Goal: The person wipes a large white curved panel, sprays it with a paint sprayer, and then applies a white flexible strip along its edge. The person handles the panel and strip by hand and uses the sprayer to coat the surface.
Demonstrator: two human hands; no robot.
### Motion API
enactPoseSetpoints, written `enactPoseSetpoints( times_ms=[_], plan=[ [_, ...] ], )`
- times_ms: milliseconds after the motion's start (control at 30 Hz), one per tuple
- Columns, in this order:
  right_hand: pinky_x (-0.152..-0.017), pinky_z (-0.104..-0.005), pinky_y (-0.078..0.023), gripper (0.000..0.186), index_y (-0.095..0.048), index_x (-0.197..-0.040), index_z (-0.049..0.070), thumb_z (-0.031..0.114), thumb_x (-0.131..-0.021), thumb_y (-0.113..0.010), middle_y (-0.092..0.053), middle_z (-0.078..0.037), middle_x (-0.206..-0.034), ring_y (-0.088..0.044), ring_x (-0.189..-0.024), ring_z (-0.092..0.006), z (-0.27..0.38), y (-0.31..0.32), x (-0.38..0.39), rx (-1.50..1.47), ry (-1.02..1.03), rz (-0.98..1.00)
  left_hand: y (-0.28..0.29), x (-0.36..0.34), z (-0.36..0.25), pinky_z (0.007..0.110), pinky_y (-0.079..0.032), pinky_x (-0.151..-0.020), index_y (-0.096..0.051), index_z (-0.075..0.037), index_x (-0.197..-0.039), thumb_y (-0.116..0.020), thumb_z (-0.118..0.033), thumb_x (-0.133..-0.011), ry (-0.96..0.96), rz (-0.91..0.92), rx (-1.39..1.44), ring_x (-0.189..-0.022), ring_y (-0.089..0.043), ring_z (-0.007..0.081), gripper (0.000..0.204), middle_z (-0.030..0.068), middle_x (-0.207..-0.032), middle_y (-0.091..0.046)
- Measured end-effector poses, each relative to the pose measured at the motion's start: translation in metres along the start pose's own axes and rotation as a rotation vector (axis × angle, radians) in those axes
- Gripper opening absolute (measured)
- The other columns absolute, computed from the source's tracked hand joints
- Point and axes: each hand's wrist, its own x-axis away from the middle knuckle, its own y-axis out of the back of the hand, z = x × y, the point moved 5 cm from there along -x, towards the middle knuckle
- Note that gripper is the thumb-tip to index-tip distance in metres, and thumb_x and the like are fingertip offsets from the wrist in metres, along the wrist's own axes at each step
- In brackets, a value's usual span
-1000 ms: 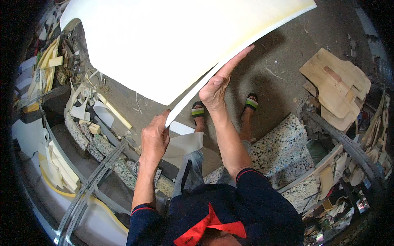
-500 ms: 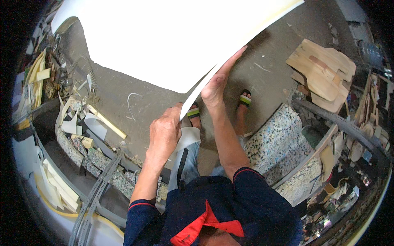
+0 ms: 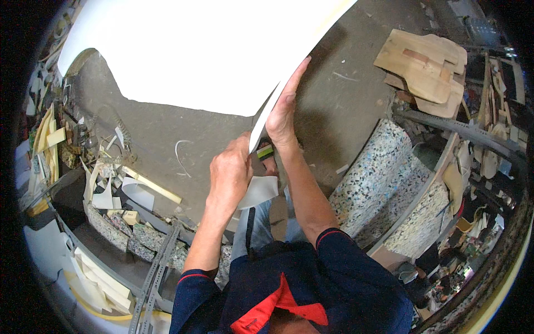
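A large white sheet [image 3: 189,61], probably foam, spreads across the top of the view, and its glare hides the surface detail. My left hand [image 3: 229,173] is closed on a narrow white strip [image 3: 258,131] at the sheet's near right edge; its fingertips are mostly hidden. A pale end of material [image 3: 259,192] curls out below that hand. My right hand [image 3: 283,114] lies along the outer side of the strip, palm against it and fingers stretched out toward the far edge.
Speckled foam [image 3: 370,178] stands on the right, beside a metal rail [image 3: 461,132]. Beyond it lie wooden boards [image 3: 423,69]. Foam offcuts [image 3: 114,195] fill a bin at left, near a slotted metal bar [image 3: 156,273]. A thin curled scrap [image 3: 179,158] rests on the floor.
The sheet's right edge and both hands have shifted in the view, the right hand to the left. Surroundings have also shifted as the view turned. One sandalled foot is no longer visible.
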Motion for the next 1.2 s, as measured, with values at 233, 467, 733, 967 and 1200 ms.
enactPoseSetpoints(
  times_ms=[233,467,733,967,1200],
  plan=[
    [-0.124,-0.0467,0.007,0.092,0.016,-0.156,-0.004,0.064,-0.102,-0.014,0.02,-0.026,-0.164,0.016,-0.153,-0.038,0.001,-0.001,0.008,0.039,0.079,0.01,0.001,-0.001,-0.002,0.05,-0.052,-0.07,-0.065,-0.003,-0.115,-0.062,0.004,-0.086,0.003,0.016,-0.044,-0.083,-0.065,0.0474,0.03,0.0277,-0.092,-0.065],
    [-0.124,-0.0468,0.007,0.086,0.01,-0.157,-0.006,0.058,-0.105,-0.013,0.015,-0.028,-0.165,0.015,-0.154,-0.0382,0.013,-0.008,0.029,0.077,0.044,0.005,0.007,-0.004,-0.001,0.05,-0.051,-0.067,-0.065,0.0,-0.105,-0.064,0.0,-0.089,-0.03,-0.034,-0.11,-0.081,-0.065,0.0474,0.016,0.0282,-0.083,-0.064],
    [-0.124,-0.0487,0.005,0.085,0.008,-0.157,-0.007,0.057,-0.105,-0.015,0.011,-0.029,-0.165,0.012,-0.154,-0.0404,0.026,-0.019,0.054,0.151,0.017,0.01,0.007,-0.008,0.008,0.05,-0.053,-0.068,-0.066,-0.001,-0.104,-0.065,0.001,-0.087,-0.033,0.014,-0.146,-0.081,-0.068,0.0461,0.017,0.0279,-0.084,-0.066],
    [-0.124,-0.0491,0.004,0.085,0.01,-0.157,-0.007,0.057,-0.105,-0.015,0.013,-0.029,-0.164,0.012,-0.154,-0.0404,0.025,-0.028,0.054,0.162,0.01,-0.049,0.013,-0.016,0.019,0.054,-0.053,-0.071,-0.063,-0.001,-0.101,-0.061,-0.002,-0.086,-0.084,0.124,-0.075,-0.084,-0.067,0.0476,0.015,0.0269,-0.09,-0.067],
    [-0.124,-0.0471,-0.004,0.091,0.006,-0.157,-0.006,0.064,-0.103,-0.013,0.007,-0.028,-0.164,0.002,-0.153,-0.0386,0.042,-0.044,0.058,0.137,-0.1,-0.202,0.019,-0.024,0.029,0.052,-0.052,-0.066,-0.065,-0.004,-0.106,-0.062,-0.003,-0.085,-0.155,0.197,-0.053,-0.081,-0.066,0.0481,0.021,0.026,-0.085,-0.066]
  ],
)
